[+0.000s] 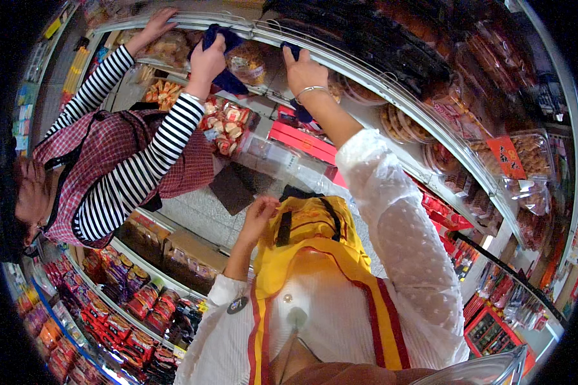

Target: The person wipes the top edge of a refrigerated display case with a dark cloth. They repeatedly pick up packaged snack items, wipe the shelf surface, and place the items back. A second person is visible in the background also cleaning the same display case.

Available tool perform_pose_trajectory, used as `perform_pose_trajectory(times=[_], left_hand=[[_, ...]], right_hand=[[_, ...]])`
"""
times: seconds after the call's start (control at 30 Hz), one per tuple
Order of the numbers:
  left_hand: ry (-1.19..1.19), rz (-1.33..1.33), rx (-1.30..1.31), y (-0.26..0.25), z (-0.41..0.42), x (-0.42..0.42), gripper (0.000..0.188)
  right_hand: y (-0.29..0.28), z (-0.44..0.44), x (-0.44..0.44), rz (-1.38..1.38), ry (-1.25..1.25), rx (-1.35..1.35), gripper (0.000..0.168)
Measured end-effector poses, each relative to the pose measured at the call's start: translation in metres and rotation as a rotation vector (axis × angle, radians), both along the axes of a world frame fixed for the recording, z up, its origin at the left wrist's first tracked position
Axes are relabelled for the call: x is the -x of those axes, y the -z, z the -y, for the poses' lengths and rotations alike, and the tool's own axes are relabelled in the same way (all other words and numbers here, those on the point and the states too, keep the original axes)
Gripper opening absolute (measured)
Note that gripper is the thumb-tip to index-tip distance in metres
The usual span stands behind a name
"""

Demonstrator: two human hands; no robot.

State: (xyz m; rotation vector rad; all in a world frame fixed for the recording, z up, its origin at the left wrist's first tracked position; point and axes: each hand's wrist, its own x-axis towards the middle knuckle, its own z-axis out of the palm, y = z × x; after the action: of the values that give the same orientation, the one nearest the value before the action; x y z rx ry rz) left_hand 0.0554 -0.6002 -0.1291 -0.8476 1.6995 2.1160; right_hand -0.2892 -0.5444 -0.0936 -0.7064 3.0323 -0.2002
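Note:
My right hand [308,72], with a bangle at the wrist, is stretched out to the white metal shelf edge [351,65]. It grips a dark blue cloth [292,50] against that edge, and part of the cloth hangs below the hand. My left hand [261,216] hangs beside my yellow apron [318,226], its fingers loosely bent and nothing visible in it. Just left of my right hand, a co-worker's hand [207,65] holds another dark blue cloth [229,79] at the same edge. The co-worker's other hand [159,26] rests on the edge farther left.
Clear plastic boxes of baked snacks [530,154] and round tubs [400,125] fill the shelves. Below lie red boxes [301,137] and wrapped snacks [226,125]. The co-worker, in a plaid apron [125,144], stands close on my left. Behind us runs a rack of snack packets [111,317].

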Motion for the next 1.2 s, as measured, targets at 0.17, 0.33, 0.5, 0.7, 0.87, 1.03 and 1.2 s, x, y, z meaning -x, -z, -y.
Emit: perform_pose_trajectory(times=[0.17,0.33,0.5,0.7,0.87,1.03,1.2], left_hand=[[-0.085,0.011,-0.048,0.0,0.01,-0.006,0.017],[-0.085,-0.014,-0.035,0.007,0.021,0.002,0.018],[-0.031,-0.002,-0.032,0.016,0.028,0.008,0.018],[0.148,-0.03,0.009,0.016,0.022,0.031,0.018],[0.286,-0.056,0.065,0.002,-0.004,0.06,0.019],[0.34,-0.08,0.082,-0.008,-0.051,0.076,0.019],[0.415,-0.13,0.04,-0.006,-0.117,0.065,0.02]], right_hand=[[0.007,0.037,0.014,0.023,-0.043,0.004,0.048],[0.013,0.07,0.029,0.031,-0.024,0.018,0.043],[0.008,0.055,0.021,0.051,-0.026,0.047,0.046],[0.006,-0.049,-0.008,0.007,0.07,0.016,0.05],[-0.006,-0.164,-0.043,-0.01,0.238,0.04,0.048],[-0.01,-0.294,-0.078,-0.075,0.366,-0.053,0.056],[-0.013,-0.416,-0.112,-0.1,0.47,-0.06,0.062]])
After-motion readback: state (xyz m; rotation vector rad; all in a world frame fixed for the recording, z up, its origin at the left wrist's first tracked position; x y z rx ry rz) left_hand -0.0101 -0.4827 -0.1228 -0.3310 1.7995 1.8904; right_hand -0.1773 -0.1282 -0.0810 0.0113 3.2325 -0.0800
